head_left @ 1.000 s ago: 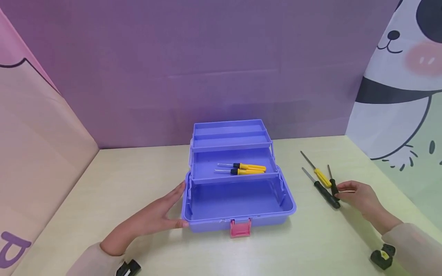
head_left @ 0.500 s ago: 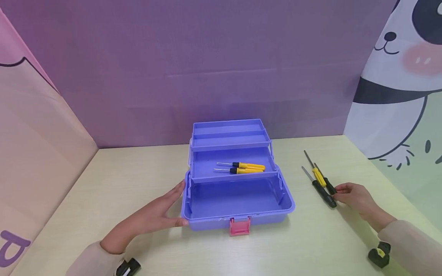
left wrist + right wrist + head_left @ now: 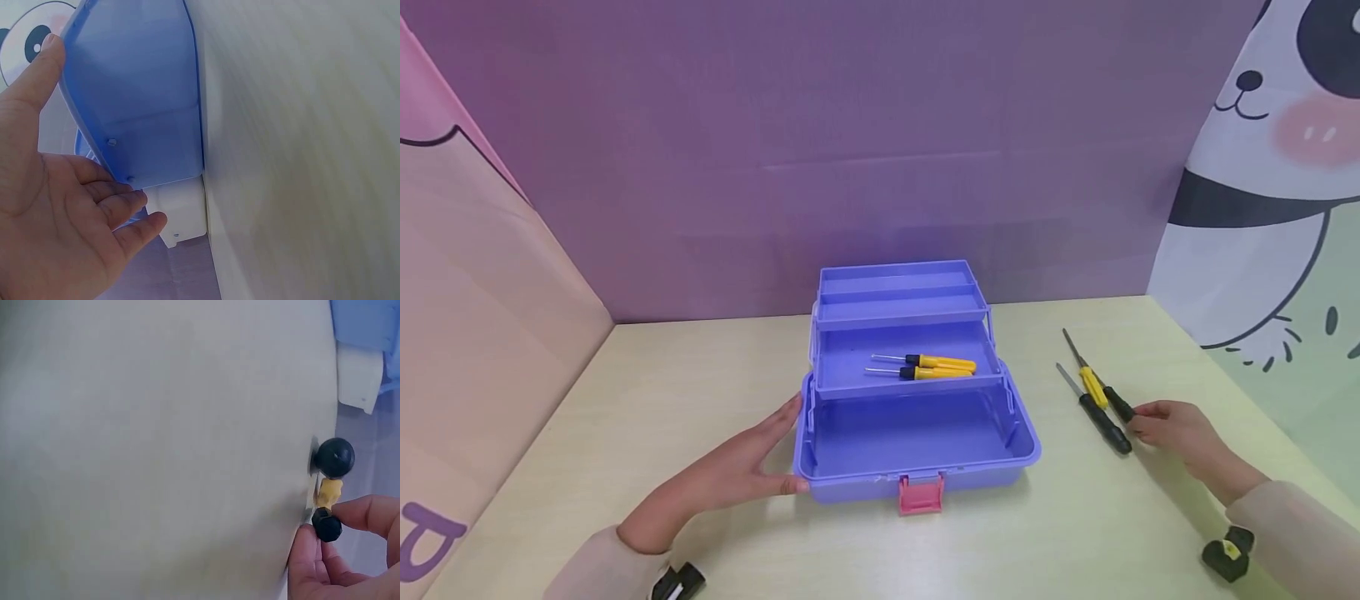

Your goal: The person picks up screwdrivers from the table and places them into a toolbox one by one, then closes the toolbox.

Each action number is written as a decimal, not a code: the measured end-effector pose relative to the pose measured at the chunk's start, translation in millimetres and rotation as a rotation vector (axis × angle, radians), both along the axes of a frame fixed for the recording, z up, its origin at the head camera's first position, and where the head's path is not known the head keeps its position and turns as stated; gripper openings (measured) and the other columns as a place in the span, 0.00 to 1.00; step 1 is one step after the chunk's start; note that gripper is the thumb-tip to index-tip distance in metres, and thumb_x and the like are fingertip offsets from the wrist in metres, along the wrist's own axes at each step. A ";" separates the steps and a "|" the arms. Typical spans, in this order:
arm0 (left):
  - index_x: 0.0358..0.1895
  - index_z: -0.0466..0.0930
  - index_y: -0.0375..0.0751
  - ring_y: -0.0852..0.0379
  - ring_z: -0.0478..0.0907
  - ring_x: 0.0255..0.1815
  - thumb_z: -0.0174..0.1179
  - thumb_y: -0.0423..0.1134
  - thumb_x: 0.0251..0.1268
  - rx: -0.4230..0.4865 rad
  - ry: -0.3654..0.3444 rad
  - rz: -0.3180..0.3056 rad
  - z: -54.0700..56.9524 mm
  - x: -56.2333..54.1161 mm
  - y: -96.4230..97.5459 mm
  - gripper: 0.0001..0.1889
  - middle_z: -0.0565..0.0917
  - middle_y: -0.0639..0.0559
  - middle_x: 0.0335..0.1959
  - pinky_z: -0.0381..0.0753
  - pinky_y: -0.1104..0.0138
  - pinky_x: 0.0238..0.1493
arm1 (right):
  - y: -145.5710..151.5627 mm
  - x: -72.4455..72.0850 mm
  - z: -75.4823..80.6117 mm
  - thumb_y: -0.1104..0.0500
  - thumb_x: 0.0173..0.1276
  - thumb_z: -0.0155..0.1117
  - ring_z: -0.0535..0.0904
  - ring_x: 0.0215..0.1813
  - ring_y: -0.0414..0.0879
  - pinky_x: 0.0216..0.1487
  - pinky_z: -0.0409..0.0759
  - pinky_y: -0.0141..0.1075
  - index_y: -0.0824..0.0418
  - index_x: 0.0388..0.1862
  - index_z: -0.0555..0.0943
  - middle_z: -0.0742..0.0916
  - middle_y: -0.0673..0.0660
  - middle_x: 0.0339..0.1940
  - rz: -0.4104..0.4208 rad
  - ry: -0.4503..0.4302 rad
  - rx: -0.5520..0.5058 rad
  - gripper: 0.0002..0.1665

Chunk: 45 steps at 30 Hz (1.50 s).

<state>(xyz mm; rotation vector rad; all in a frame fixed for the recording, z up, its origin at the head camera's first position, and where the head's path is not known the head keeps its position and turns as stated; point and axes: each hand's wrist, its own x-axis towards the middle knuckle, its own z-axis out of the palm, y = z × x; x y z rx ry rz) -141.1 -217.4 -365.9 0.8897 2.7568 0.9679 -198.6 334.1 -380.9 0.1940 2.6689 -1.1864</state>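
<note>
My right hand (image 3: 1176,433) pinches the handle end of a small black-handled screwdriver (image 3: 1117,403) between thumb and fingers, low over the table. Against it lies a yellow-handled screwdriver (image 3: 1093,388), and left of that a larger black-handled screwdriver (image 3: 1105,423). In the right wrist view the black handle (image 3: 327,525) sits between thumb and fingertips. My left hand (image 3: 741,462) rests with spread fingers along the left side of an open purple toolbox (image 3: 925,480). Its thumb touches the front corner. Two small yellow-and-black screwdrivers (image 3: 942,362) lie in the middle tray.
The toolbox's upper tray (image 3: 901,306) stands raised at the back, and a pink latch (image 3: 921,497) hangs at the front. Behind the pale table (image 3: 700,375) rises a purple backdrop (image 3: 880,167). A printed panel (image 3: 1270,250) borders the right side.
The small black screwdriver's tip has swung left, against the yellow one, with my right hand at its handle. The yellow screwdriver has turned and its handle shifted slightly left. My left hand stays put.
</note>
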 end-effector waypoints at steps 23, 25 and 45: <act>0.75 0.40 0.38 0.40 0.47 0.74 0.66 0.54 0.54 0.020 -0.009 -0.002 -1.1 0.1 0.1 0.54 0.45 0.42 0.76 0.58 0.45 0.66 | 17.4 8.0 2.2 0.66 0.70 0.55 0.83 0.32 0.34 0.37 0.82 0.27 0.51 0.28 0.81 0.86 0.43 0.27 -0.124 0.065 -0.670 0.14; 0.75 0.40 0.38 0.41 0.47 0.74 0.66 0.54 0.54 0.021 -0.011 -0.002 -0.4 0.2 0.6 0.54 0.45 0.42 0.76 0.58 0.45 0.66 | 17.3 9.2 2.4 0.66 0.69 0.56 0.84 0.32 0.34 0.37 0.82 0.27 0.50 0.26 0.82 0.87 0.44 0.27 -0.127 0.084 -0.718 0.15; 0.75 0.39 0.37 0.39 0.47 0.73 0.65 0.55 0.55 0.008 -0.013 -0.004 1.0 1.1 -0.4 0.54 0.44 0.42 0.76 0.59 0.44 0.65 | 21.4 17.3 8.4 0.63 0.68 0.58 0.83 0.30 0.33 0.36 0.81 0.25 0.50 0.22 0.83 0.83 0.41 0.26 -0.338 0.158 -0.841 0.15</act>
